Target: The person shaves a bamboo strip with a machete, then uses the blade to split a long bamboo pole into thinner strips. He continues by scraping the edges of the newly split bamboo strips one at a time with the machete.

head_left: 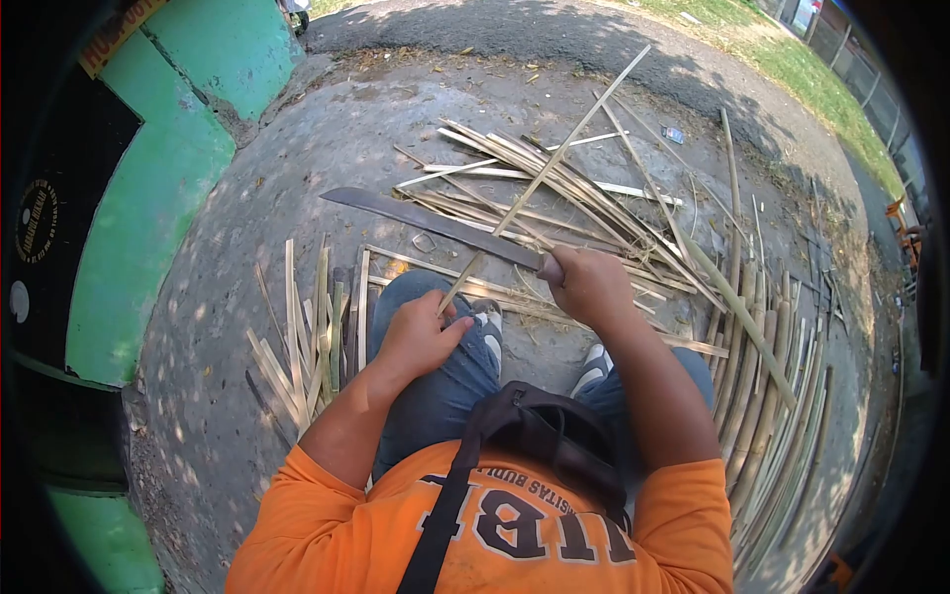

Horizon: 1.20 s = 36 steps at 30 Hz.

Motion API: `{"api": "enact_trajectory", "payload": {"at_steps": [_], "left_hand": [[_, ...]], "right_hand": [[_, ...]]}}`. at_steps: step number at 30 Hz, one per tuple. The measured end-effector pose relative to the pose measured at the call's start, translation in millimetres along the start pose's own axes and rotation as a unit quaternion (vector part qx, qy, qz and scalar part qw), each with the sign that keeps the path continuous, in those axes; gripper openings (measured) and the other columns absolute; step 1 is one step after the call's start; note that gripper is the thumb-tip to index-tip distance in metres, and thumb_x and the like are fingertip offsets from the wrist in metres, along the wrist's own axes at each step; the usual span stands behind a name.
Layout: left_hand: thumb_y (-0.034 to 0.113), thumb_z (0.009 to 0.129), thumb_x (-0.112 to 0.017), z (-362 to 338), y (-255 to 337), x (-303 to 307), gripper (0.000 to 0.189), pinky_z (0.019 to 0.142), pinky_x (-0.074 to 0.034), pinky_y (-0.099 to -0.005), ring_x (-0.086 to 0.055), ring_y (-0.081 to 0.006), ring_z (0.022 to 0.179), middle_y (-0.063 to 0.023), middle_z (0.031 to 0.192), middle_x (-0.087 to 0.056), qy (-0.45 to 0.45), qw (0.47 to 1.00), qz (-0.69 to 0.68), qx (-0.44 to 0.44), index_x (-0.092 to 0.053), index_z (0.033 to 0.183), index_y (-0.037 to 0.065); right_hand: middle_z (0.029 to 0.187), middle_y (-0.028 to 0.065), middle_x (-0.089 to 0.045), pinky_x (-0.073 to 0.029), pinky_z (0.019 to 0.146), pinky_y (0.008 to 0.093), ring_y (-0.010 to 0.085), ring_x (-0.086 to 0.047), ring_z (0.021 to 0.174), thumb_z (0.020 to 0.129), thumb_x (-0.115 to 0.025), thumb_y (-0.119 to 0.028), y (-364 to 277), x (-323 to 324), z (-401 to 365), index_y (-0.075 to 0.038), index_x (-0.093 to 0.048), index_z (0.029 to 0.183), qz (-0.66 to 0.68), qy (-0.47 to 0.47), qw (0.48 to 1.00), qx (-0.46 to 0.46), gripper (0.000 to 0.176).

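Note:
Over my left knee, my left hand (421, 335) is closed round the near end of a long thin bamboo strip (554, 158), which slants up and away to the right. My right hand (592, 287) grips the handle of a machete (435, 226), whose long dark blade points left. The blade crosses the strip a little beyond my left hand; whether they touch I cannot tell. Beyond the blade, a loose pile of split bamboo strips (564, 183) lies on the ground.
Upright-looking strips (307, 337) lie left of my knee. Many bamboo poles (757, 386) lie to the right. A green wall (148, 228) stands at the left. A black bag (554, 426) rests on my lap. Asphalt (495, 40) and grass lie farther off.

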<state>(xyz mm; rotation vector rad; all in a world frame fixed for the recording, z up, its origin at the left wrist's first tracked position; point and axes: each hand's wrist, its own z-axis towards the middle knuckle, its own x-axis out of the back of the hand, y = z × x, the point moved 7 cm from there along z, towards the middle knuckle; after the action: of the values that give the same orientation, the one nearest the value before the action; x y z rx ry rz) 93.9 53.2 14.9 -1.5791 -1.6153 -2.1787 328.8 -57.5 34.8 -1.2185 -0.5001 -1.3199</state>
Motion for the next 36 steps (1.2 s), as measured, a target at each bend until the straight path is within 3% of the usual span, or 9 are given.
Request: {"api": "enact_trajectory", "payload": {"at_steps": [3, 10, 17, 20, 23, 26, 29, 32, 36], "left_hand": [[0.026, 0.088, -0.083, 2, 0, 0, 0.033, 0.057, -0.044, -0.0360, -0.056, -0.0205, 0.058, -0.0099, 0.065, -0.059, 0.006, 1.000, 0.006, -0.012, -0.062, 0.093, 0.001], [0.027, 0.088, -0.083, 0, 2, 3, 0.034, 0.057, -0.045, -0.0363, -0.057, -0.0216, 0.057, -0.0112, 0.065, -0.059, 0.006, 1.000, 0.018, -0.009, -0.062, 0.094, 0.000], [0.025, 0.088, -0.083, -1, 2, 1, 0.033, 0.057, -0.045, -0.0358, -0.057, -0.0204, 0.058, -0.0110, 0.065, -0.059, 0.011, 1.000, 0.001, -0.015, -0.062, 0.094, 0.000], [0.025, 0.088, -0.082, -3, 3, 1, 0.032, 0.057, -0.045, -0.0356, -0.057, -0.0200, 0.058, -0.0112, 0.066, -0.060, 0.010, 1.000, 0.021, -0.017, -0.063, 0.094, 0.000], [0.025, 0.088, -0.083, -3, 2, 3, 0.032, 0.057, -0.046, -0.0358, -0.057, -0.0205, 0.059, -0.0115, 0.067, -0.061, 0.011, 1.000, 0.012, -0.016, -0.063, 0.094, 0.000], [0.031, 0.088, -0.081, -3, 6, 4, 0.036, 0.066, -0.054, -0.0443, -0.070, -0.0384, 0.071, -0.0198, 0.076, -0.069, -0.011, 0.999, 0.048, 0.004, -0.065, 0.095, -0.001], [0.031, 0.088, -0.081, -2, 6, 2, 0.036, 0.066, -0.054, -0.0444, -0.070, -0.0383, 0.071, -0.0197, 0.076, -0.069, -0.014, 0.999, 0.030, 0.018, -0.065, 0.095, -0.001], [0.027, 0.088, -0.083, -2, 5, 0, 0.034, 0.057, -0.045, -0.0364, -0.057, -0.0218, 0.058, -0.0125, 0.066, -0.061, 0.010, 1.000, 0.018, -0.014, -0.062, 0.093, 0.000], [0.027, 0.087, -0.083, -5, 3, 3, 0.035, 0.057, -0.046, -0.0373, -0.058, -0.0238, 0.058, -0.0135, 0.066, -0.061, 0.013, 0.999, 0.021, -0.021, -0.063, 0.093, 0.000]], "right_hand": [[0.073, 0.0181, -0.067, -0.053, 0.066, 0.0535, 0.0428, -0.066, 0.070, 0.093, -0.066, -0.026, -4, -5, 1, -0.008, -0.064, 0.083, -0.016, -0.016, 0.999, 0.035, 0.021], [0.074, 0.0191, -0.067, -0.052, 0.065, 0.0540, 0.0430, -0.067, 0.073, 0.094, -0.066, -0.026, 30, 4, 14, -0.007, -0.064, 0.085, -0.025, 0.026, 0.998, -0.057, 0.021], [0.075, 0.0168, -0.070, -0.055, 0.067, 0.0515, 0.0386, -0.071, 0.073, 0.092, -0.071, -0.031, 1, -4, 2, -0.010, -0.067, 0.085, -0.022, -0.005, 0.999, 0.022, 0.022], [0.075, 0.0172, -0.068, -0.053, 0.067, 0.0523, 0.0416, -0.067, 0.074, 0.094, -0.068, -0.027, 19, -1, 8, -0.010, -0.068, 0.087, -0.023, 0.003, 1.000, -0.007, 0.019], [0.083, 0.0168, -0.073, -0.055, 0.071, 0.0526, 0.0403, -0.071, 0.081, 0.091, -0.072, -0.032, 49, 14, 19, -0.012, -0.070, 0.092, -0.006, 0.038, 0.993, -0.114, 0.021], [0.086, 0.0166, -0.073, -0.055, 0.072, 0.0530, 0.0409, -0.070, 0.083, 0.092, -0.071, -0.032, 60, 14, 15, -0.013, -0.071, 0.095, -0.008, 0.019, 0.991, -0.129, 0.020], [0.083, 0.0165, -0.072, -0.055, 0.071, 0.0523, 0.0403, -0.070, 0.081, 0.090, -0.072, -0.029, 32, 13, 9, -0.012, -0.069, 0.091, 0.000, 0.001, 0.998, -0.060, 0.018], [0.077, 0.0161, -0.070, -0.054, 0.068, 0.0524, 0.0401, -0.069, 0.076, 0.090, -0.070, -0.027, 6, 3, 1, -0.010, -0.067, 0.086, -0.008, -0.015, 1.000, 0.016, 0.017], [0.077, 0.0180, -0.069, -0.053, 0.068, 0.0541, 0.0418, -0.068, 0.076, 0.094, -0.067, -0.028, 21, -2, 7, -0.009, -0.067, 0.088, -0.010, 0.004, 1.000, -0.011, 0.020]]}}
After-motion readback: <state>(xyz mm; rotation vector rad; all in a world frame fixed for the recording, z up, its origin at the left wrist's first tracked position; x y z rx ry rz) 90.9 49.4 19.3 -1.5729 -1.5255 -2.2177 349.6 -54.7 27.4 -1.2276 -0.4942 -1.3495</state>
